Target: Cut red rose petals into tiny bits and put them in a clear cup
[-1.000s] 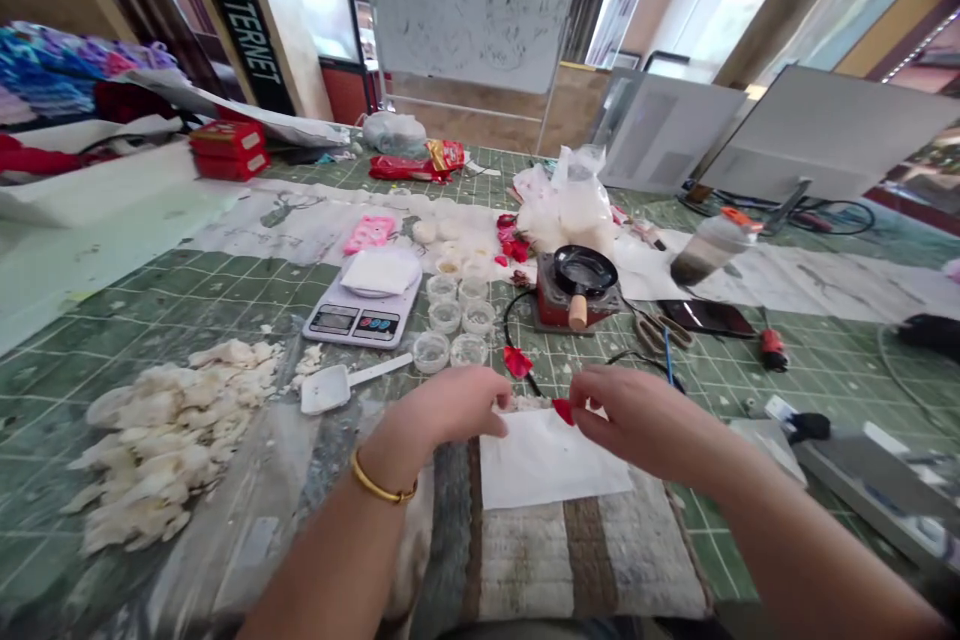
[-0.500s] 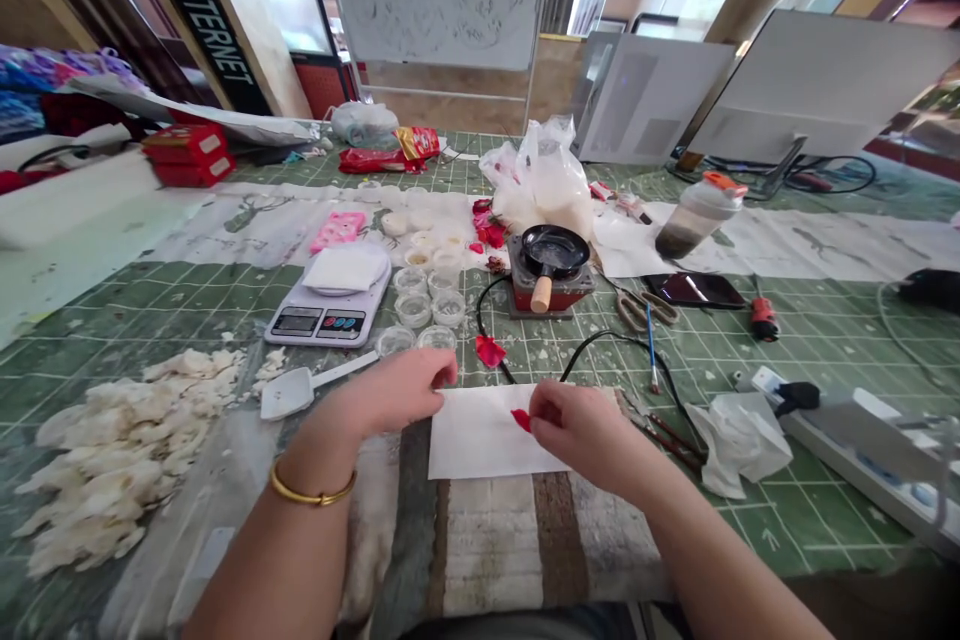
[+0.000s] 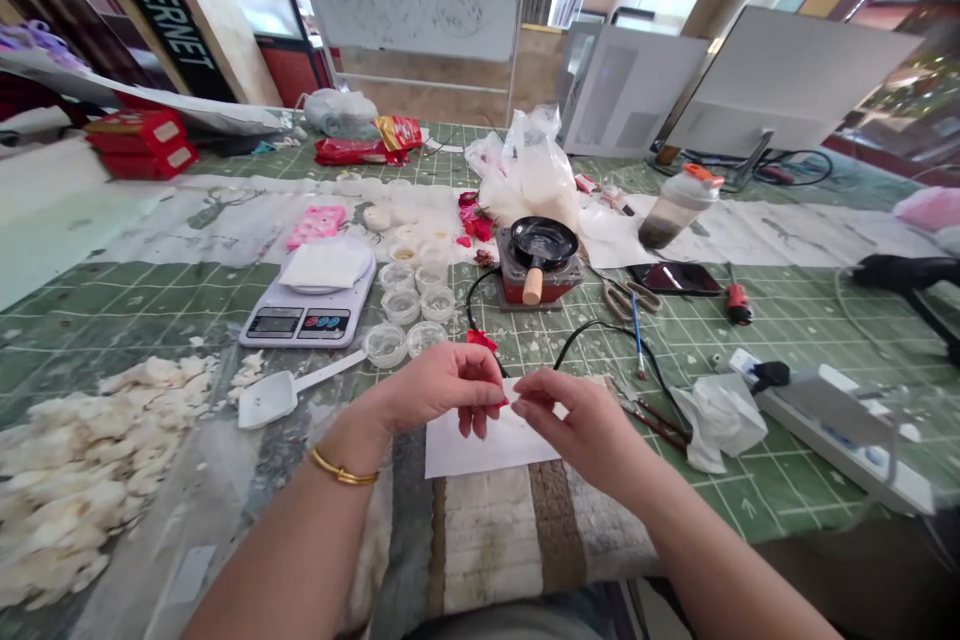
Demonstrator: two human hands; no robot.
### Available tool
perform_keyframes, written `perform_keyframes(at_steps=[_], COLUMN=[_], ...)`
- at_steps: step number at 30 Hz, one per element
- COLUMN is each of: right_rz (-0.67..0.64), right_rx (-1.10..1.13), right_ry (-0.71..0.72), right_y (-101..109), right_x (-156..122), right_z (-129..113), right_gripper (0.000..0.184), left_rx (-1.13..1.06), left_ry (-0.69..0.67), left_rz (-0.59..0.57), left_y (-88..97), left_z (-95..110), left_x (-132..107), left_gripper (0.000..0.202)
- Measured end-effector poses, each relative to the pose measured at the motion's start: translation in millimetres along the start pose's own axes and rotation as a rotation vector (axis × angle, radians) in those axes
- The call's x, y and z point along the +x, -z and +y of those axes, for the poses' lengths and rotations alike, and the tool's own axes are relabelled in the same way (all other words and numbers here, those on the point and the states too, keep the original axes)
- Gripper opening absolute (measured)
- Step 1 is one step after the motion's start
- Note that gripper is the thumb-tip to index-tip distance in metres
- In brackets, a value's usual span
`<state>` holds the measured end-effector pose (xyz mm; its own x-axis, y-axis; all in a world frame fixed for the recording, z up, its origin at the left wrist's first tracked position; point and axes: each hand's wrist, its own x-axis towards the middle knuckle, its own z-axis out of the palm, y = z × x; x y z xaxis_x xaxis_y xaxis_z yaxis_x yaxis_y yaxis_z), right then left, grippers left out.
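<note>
hands sit close together over one white paper sheet [image 3: 480,450]: the left hand [image 3: 442,388] pinches a small red scrap [image 3: 501,403], mostly hidden by its fingers, and the right hand [image 3: 577,420] curls narrowly just beside it, contact unclear. farther off, another red piece [image 3: 480,340] lies on the green cutting mat [image 3: 90,340], near at least six clear cups [image 3: 401,307].

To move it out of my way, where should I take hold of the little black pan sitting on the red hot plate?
Take the wooden handle of the small black pan, coming from your side of the table. It sticks out toward you past the red hot plate, and its short, round shape suits a wrapped grip, which should keep your fingers off the metal.
</note>
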<state>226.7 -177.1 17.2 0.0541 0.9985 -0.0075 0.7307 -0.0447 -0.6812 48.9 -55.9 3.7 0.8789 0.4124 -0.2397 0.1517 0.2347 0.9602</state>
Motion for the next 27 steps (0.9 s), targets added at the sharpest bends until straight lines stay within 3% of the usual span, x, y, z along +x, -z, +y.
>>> perform_keyframes(at_steps=[2,4,5,9,14,18,20,23,25,27], right_rz=[0.049,-0.007,-0.025,-0.113,-0.137,-0.113,-0.094,-0.089,-0.074,-0.016], right_rx=[-0.095,-0.473,-0.542,-0.613,-0.634,-0.613,-0.471,0.104,0.450,0.639], right_ry=[-0.100,-0.345,-0.404,-0.465,-0.528,-0.523,-0.434,-0.185,-0.162,-0.147], right_y=[19,40,48,63,64,69,65,44,24,4], right_x=[-13,-27,-32,-38,-30,-37,-38,-22,0,22], right_z=[19,42,54,84,86,61,34,-13,-37,-46], right_gripper=[0.023,0.026,0.025,0.019,0.006,0.005,0.009,0.015,0.022,0.026], left_rx=[-0.021,-0.029,-0.031,0.012,0.175,0.202,0.169,0.071,-0.010,-0.097], left_ry=[-0.002,-0.020,-0.031,-0.017,0.238,0.307,0.281,0.193,0.125,0.081], left_rz=[-0.018,-0.006,-0.002,-0.042,-0.157,-0.156,-0.173,-0.178,-0.150,-0.123], left_y=[5.2,9.4,10.7,11.3,12.7,15.4,17.6,22.9,26.9,29.9], left_z=[-2,-2,-1,-1,-8,-12,-10,-7,-6,-6], left_x=[-1,-3,-4,-5,-2,-1,-2,-7,-10,-12], left_gripper=[0.018,0.017,0.016,0.011,0.010,0.011,0.015,0.019,0.018,0.021])
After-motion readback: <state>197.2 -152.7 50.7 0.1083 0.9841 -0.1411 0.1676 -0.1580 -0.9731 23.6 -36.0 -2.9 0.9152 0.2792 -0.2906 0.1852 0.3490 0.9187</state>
